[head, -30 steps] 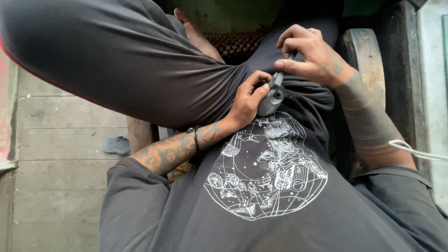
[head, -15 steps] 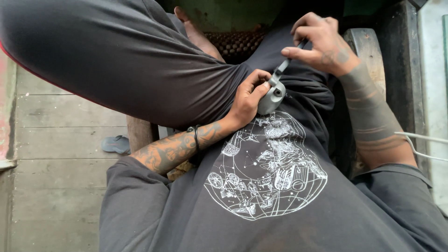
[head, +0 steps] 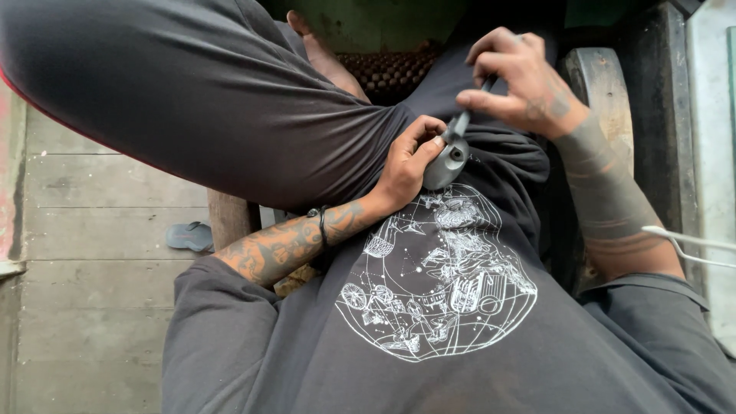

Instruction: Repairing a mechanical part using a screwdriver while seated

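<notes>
The left hand [head: 410,161] holds a small round grey metal part [head: 446,163] against the dark shirt [head: 429,307], its fingers closed around it. The right hand [head: 521,84] pinches a thin dark tool [head: 469,115], whose tip meets the top of the part. A sandal [head: 190,236] lies on the wooden floor [head: 84,307].

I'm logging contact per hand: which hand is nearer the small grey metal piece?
Left. The left hand grips the grey metal piece; the right hand is above it, holding a thin tool that reaches down to it.
</notes>
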